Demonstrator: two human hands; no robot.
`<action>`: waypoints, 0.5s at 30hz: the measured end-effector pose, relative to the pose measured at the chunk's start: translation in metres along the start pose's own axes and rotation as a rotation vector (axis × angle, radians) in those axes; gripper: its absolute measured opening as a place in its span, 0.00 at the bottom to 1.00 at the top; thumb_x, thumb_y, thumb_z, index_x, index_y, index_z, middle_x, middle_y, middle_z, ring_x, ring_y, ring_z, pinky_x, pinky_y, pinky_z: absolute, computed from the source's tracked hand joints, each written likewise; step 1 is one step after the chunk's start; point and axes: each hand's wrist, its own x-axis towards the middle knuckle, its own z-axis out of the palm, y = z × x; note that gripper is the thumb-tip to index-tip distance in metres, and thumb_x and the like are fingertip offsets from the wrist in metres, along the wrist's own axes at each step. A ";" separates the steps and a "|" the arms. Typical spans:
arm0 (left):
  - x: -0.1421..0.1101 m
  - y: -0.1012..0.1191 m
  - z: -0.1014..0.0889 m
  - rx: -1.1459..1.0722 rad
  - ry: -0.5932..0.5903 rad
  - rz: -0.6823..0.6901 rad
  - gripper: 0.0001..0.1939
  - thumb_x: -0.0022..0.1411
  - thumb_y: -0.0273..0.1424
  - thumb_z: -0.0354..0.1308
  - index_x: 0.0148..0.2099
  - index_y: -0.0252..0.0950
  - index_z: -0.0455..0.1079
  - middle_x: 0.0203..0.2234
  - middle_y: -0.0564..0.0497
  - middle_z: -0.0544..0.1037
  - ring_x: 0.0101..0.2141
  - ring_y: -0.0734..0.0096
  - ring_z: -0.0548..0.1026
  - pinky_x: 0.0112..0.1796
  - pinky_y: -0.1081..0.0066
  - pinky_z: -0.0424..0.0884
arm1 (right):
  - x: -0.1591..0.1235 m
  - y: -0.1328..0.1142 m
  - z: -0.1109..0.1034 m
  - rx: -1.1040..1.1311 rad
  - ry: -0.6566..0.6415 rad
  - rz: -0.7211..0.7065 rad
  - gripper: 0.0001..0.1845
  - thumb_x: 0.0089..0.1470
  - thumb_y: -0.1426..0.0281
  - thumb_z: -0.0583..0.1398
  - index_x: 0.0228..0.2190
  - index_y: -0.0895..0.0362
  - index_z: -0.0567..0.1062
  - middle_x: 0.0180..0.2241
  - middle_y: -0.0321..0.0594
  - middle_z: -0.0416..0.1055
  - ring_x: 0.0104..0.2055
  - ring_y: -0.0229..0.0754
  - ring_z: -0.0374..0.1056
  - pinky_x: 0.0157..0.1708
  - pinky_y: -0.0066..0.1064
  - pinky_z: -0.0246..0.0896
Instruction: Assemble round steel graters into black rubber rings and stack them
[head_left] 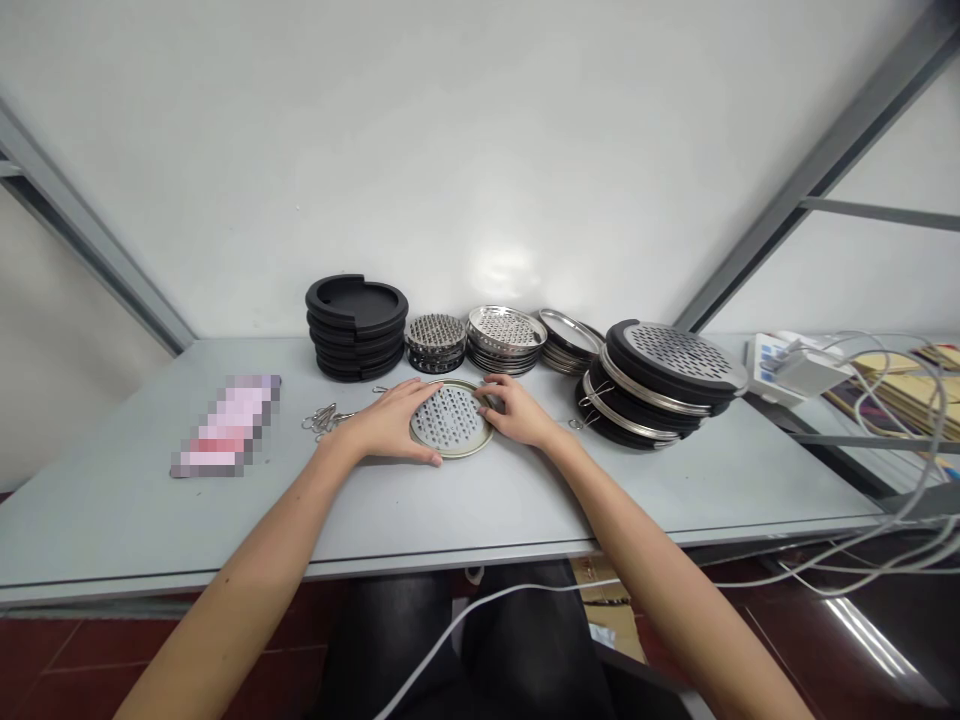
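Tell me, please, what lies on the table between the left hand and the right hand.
In the head view, a round, rimmed plate with holes lies there, the left hand at one side and the right hand at the other.

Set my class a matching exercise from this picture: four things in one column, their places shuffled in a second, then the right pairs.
1. Single round grater plate
2. Heap of wire clips
3. White power strip
4. Stack of black round trays

A. Beside the left hand
B. Leftmost in the back row
C. Between left and right hand
D. Among white cables

Pairs: 1-C, 2-A, 3-D, 4-B
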 end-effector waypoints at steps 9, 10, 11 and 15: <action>-0.002 0.006 -0.003 0.043 0.049 -0.026 0.58 0.41 0.56 0.67 0.69 0.41 0.50 0.64 0.40 0.59 0.64 0.41 0.53 0.60 0.48 0.56 | 0.000 0.001 0.000 0.015 0.011 -0.047 0.26 0.48 0.78 0.60 0.52 0.58 0.72 0.55 0.53 0.63 0.60 0.53 0.60 0.60 0.49 0.53; -0.003 0.006 -0.003 0.052 0.056 -0.022 0.58 0.41 0.56 0.67 0.69 0.41 0.50 0.63 0.40 0.60 0.64 0.41 0.54 0.60 0.48 0.56 | 0.000 0.002 -0.001 0.020 0.005 -0.050 0.27 0.48 0.79 0.59 0.52 0.58 0.71 0.55 0.53 0.63 0.60 0.53 0.60 0.61 0.49 0.53; -0.003 0.007 -0.003 0.061 0.062 -0.023 0.58 0.41 0.56 0.67 0.69 0.41 0.50 0.63 0.39 0.60 0.64 0.41 0.54 0.60 0.49 0.56 | 0.000 0.002 -0.001 0.026 -0.002 -0.054 0.28 0.47 0.79 0.59 0.52 0.58 0.71 0.55 0.53 0.63 0.59 0.53 0.60 0.61 0.49 0.53; -0.004 0.010 -0.004 0.063 0.058 -0.043 0.58 0.42 0.57 0.67 0.69 0.41 0.49 0.64 0.40 0.59 0.64 0.42 0.54 0.60 0.48 0.55 | 0.000 0.001 -0.003 0.046 -0.029 -0.077 0.31 0.45 0.81 0.57 0.53 0.60 0.70 0.56 0.54 0.63 0.60 0.52 0.60 0.62 0.48 0.52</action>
